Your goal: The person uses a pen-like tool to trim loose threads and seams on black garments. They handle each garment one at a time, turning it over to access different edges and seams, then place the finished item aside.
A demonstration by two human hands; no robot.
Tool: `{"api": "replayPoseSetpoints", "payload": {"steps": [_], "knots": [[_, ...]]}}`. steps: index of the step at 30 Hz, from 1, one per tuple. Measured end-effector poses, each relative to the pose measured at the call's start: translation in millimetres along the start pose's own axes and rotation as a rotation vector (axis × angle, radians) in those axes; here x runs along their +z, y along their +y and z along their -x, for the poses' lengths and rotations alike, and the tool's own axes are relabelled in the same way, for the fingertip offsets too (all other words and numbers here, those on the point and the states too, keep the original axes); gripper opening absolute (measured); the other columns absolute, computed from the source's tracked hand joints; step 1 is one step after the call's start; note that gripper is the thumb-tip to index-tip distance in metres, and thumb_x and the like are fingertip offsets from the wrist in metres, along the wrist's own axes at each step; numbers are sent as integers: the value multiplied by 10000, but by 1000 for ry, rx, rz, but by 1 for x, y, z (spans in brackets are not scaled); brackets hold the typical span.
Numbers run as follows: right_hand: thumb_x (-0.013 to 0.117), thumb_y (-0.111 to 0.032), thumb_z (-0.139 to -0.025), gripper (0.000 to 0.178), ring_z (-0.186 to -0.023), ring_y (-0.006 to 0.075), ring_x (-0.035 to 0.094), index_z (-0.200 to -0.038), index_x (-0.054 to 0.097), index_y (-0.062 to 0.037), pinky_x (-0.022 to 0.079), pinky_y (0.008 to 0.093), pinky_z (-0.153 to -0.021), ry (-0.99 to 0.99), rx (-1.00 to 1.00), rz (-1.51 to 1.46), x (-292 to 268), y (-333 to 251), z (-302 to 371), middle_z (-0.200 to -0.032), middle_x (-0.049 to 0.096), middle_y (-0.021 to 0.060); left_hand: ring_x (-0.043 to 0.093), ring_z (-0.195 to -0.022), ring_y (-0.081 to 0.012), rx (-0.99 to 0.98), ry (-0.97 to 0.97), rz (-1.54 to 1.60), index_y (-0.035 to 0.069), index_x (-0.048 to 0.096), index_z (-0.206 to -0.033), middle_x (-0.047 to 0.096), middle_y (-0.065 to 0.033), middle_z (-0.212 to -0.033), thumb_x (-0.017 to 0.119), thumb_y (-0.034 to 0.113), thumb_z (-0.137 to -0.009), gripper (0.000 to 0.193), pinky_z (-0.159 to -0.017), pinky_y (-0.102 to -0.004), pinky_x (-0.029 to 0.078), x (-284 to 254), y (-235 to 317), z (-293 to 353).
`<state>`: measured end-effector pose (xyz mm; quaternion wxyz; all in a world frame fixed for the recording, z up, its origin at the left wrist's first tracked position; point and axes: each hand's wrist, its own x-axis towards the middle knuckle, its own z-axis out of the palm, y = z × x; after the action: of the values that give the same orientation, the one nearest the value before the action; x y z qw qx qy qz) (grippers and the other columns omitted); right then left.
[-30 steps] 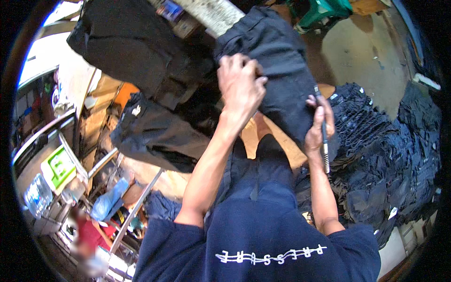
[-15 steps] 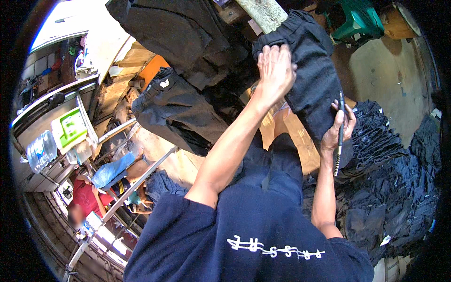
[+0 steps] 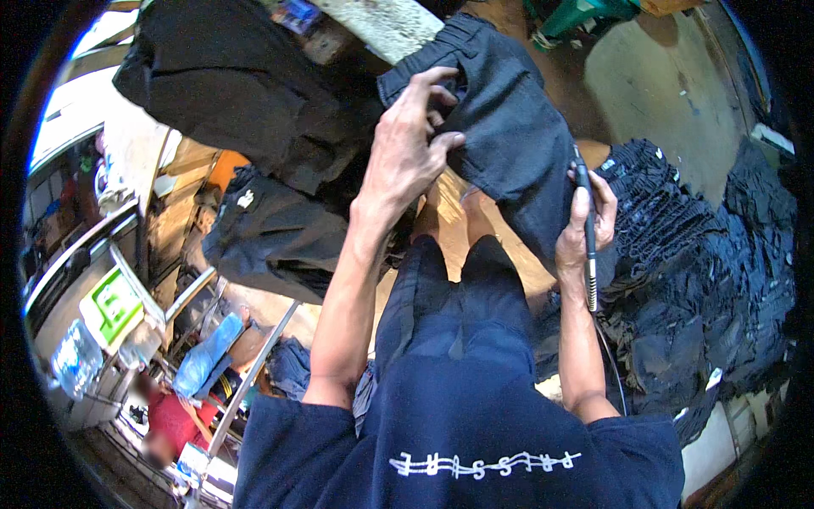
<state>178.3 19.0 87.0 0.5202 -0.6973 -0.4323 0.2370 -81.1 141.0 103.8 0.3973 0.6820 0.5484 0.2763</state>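
Observation:
Black elastic-waist pants hang over the end of a pale, worn board. My left hand rests at their upper left edge, below the waistband. Its fingers are bent and spread against the cloth, with the thumb apart. In my right hand, at the pants' lower right side, is a black pen-shaped corded tool. It stands upright, its thin tip up and a coiled spring sleeve at its lower end. A thin cable runs down from it past my forearm.
Dark cloth hangs at upper left, above another black garment. Piled black garments fill the right side, beside gathered waistbands. A green plastic stool stands far right. A person in red is beyond a metal rail.
The view has shifted, so the pants and board appear farther left. My left hand's fingers have spread from a closer curl at the pants' edge. My right hand still holds the tool.

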Motion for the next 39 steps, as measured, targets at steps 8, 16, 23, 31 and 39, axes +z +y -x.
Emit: {"api": "replayPoseSetpoints", "payload": {"steps": [8,16,23,31,39], "knots": [[718,-52,-891,284,-995,342,804,-1119,748,115,636,409,-923,-451,-576,-158,86,-32,-59,-1062,795,260,625,-738,-103,-166,-48,93,73,530,-1403,768,-63,-955,917,-6,-762,753,-686,-280,532,-1,0,-14],[715,-37,-833,239,-882,378,817,-1018,731,113,670,423,-820,-472,-629,-219,108,0,-53,-953,787,298,615,-930,-83,-150,-65,397,70,384,-1460,740,-53,-1077,926,9,-823,839,-843,-233,474,1,-35,-4],[715,-42,-809,248,-892,402,821,-1002,745,111,678,434,-802,-524,-698,-182,111,-1,-56,-906,787,267,627,-910,-84,-161,-22,442,48,430,-1435,752,-66,-1038,904,-40,-805,793,-807,-229,495,2,-34,-3],[757,-11,-733,205,-839,337,821,-926,771,54,680,387,-779,-495,-679,-212,115,-1,-56,-847,776,187,634,-922,-90,-179,-21,499,21,413,-1425,749,-77,-1046,906,-44,-800,799,-823,-231,482,1,-37,-3],[705,-23,-794,255,-888,405,821,-1006,742,114,681,450,-800,-516,-662,-216,114,-4,-56,-893,781,260,650,-931,-104,-189,-25,493,20,385,-1430,760,-98,-1053,907,-51,-796,825,-823,-237,483,1,-35,-4]]}}
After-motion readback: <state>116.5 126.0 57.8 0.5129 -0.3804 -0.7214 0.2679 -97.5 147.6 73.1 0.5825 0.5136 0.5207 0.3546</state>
